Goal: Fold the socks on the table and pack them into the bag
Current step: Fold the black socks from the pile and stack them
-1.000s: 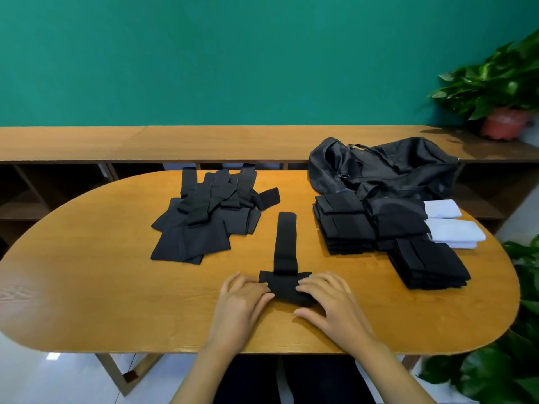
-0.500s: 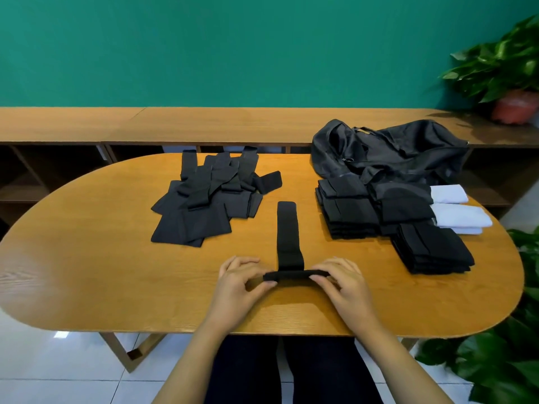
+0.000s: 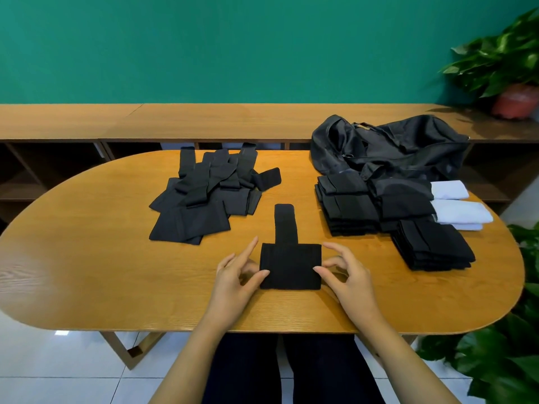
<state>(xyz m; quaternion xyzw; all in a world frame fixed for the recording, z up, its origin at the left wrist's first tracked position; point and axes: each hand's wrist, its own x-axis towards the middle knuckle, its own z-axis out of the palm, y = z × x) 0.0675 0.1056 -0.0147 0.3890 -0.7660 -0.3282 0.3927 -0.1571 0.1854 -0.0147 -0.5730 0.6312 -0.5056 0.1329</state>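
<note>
Low in the middle of the frame, a flat black cloth sock lies on the oval brown wooden table. Its near part is folded into a wide block, and a thin strip of it sticks out toward the top of the frame. My left hand sits at the left side of the sock, and my right hand sits at the right side. Both hands are loose and not gripping. Only my thumb tips touch the sock's side edges, and my other fingers are lifted off it. Up and to the left of the sock is a messy pile of flat black socks. To the right are neat stacks of folded black socks, with some folded white socks just beside them. Behind the stacks, at the upper right of the table, lies the soft black cloth bag, touching them. A green leafy plant in a red pot stands in the upper right corner.
</note>
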